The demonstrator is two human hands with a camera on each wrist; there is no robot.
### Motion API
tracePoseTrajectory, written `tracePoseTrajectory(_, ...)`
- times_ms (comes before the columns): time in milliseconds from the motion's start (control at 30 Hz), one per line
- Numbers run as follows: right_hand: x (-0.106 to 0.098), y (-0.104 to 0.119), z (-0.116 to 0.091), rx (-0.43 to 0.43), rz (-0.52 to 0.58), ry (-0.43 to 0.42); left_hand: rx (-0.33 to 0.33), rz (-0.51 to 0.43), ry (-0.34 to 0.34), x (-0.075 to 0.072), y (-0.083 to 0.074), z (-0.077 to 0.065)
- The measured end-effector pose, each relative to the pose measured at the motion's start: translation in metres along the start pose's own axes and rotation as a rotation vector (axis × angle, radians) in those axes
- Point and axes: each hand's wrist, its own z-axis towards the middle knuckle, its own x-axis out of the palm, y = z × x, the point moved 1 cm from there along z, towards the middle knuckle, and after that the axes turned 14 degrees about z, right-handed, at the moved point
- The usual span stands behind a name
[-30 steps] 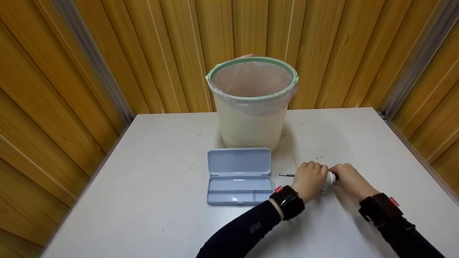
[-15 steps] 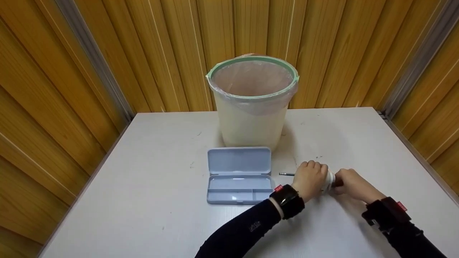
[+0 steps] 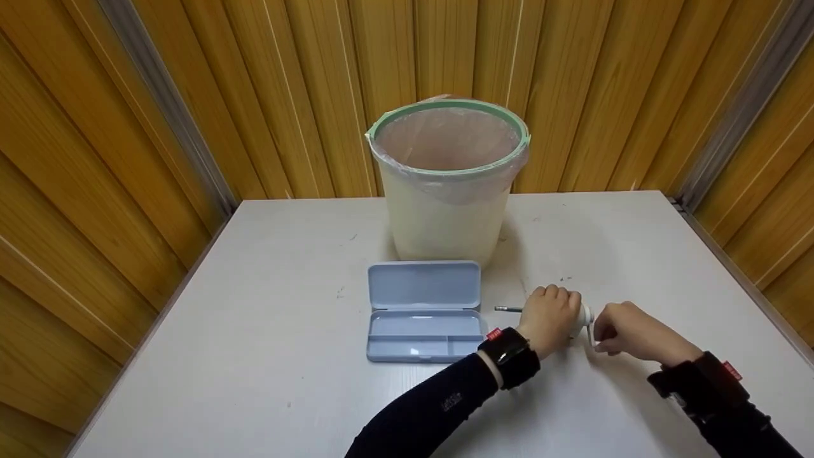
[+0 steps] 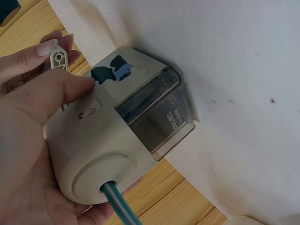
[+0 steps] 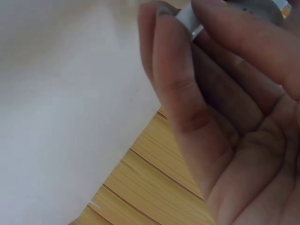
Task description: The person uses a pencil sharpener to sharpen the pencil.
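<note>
My left hand [image 3: 550, 321] grips a white hand-crank pencil sharpener [image 4: 89, 136] with stickers on its side and a clear shavings drawer [image 4: 161, 115]. A green-striped pencil [image 4: 119, 202] sticks out of the sharpener's hole, its other end hidden inside. In the head view the pencil points left from under the left hand, towards the pencil case. On the sharpener's opposite side my right hand [image 3: 639, 334] pinches the pale crank handle [image 5: 190, 21] between thumb and fingertips. The left hand covers most of the sharpener in the head view.
A light blue pencil case [image 3: 425, 286] lies open left of the hands, its divided compartments in view. Behind it stands a cream bin [image 3: 448, 222] with a green rim and a clear liner. Wood-patterned panels [image 3: 305, 95] border the white table [image 3: 280, 286].
The right hand has shifted right and nearer with the crank handle, and the crank arm now shows pointing down. The left hand, sharpener and pencil have stayed in place.
</note>
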Motion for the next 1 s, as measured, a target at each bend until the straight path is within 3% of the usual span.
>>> tracePoseTrajectory(333,-0.008,0.020,-0.009,-0.056,-0.093,-0.093,-0.003,-0.001,0.022,0.000,0.001,0.001)
tracePoseTrajectory(1000,-0.020,0.038,-0.008,-0.043,-0.201,-0.250,0.001,0.004,0.032,-0.002,0.000,0.001)
